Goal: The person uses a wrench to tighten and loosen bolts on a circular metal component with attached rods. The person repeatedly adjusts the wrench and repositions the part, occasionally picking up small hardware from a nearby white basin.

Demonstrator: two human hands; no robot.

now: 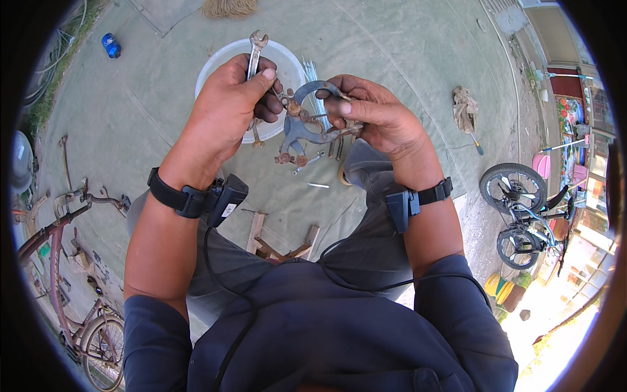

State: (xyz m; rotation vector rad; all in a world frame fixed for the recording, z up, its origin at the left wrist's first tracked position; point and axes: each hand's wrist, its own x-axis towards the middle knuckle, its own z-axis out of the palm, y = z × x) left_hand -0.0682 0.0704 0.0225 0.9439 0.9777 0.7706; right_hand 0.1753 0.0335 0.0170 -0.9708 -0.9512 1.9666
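My left hand (238,91) is closed round a steel wrench (255,55), its open jaw pointing up and away from me. Below those fingers a brownish ring-shaped tool end (258,140) shows; whether it belongs to the same wrench I cannot tell. My right hand (372,111) pinches a curved, blue-grey metal part (305,134) with two hooked arms and several rusty bolts and nuts. The left fingertips meet the part's upper bolt (285,99); the exact contact is hidden. Behind the hands stands a round white basin (208,70), partly covered by my left hand.
Under the part lie a small wrench (309,163) and a bundle of thin metal rods (312,73) on the green ground sheet (385,52). A wooden frame (277,248) sits between my legs. Bicycles (65,274) stand left; another bike (522,209) stands right.
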